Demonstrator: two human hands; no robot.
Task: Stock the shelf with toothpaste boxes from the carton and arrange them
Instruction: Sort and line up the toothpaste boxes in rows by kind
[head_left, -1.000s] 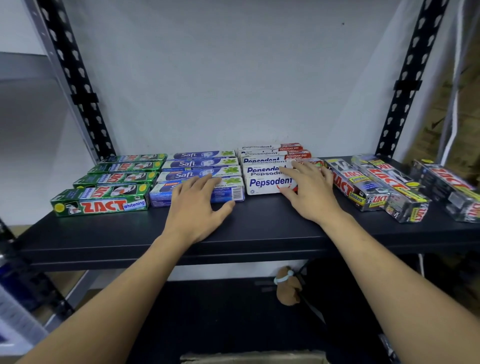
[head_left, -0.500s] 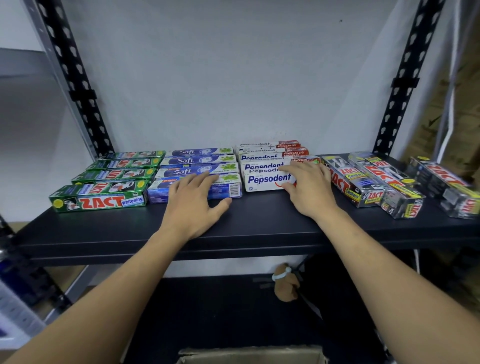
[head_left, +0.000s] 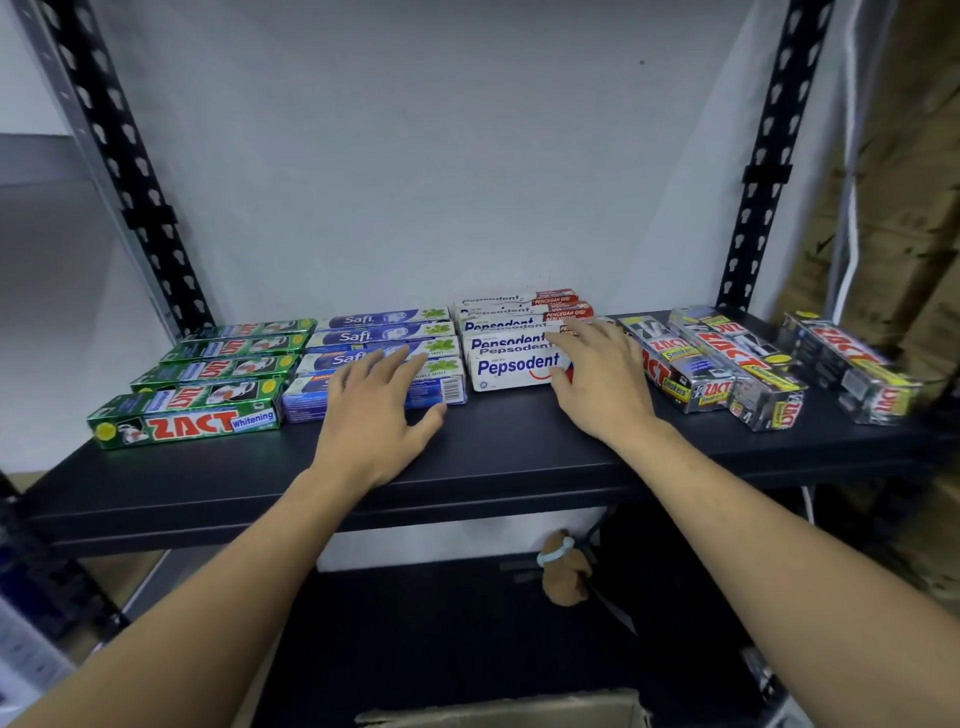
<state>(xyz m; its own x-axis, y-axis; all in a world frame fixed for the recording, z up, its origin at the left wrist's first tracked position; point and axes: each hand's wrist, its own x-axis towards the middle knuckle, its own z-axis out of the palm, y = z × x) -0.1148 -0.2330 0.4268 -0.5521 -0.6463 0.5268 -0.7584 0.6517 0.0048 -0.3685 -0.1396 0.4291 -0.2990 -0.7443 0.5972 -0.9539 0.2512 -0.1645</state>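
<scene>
Little changed from a second ago: my left hand (head_left: 371, 415) still flat, fingers spread, on front Safi boxes (head_left: 374, 332), thumb down on shelf (head_left: 498, 447). My right hand (head_left: 602, 387) still open, straight fingers on right ends of Pepsodent boxes (head_left: 511, 366). Carton (head_left: 498, 714) rim now shows at bottom edge. Safi, Pepsodent and green Zact boxes (head_left: 197, 423) lie flat on shelf, long axes left-right along front edge, rows running back toward wall. Black Zact Smokers boxes (head_left: 691, 374) at right point end-on toward me.
</scene>
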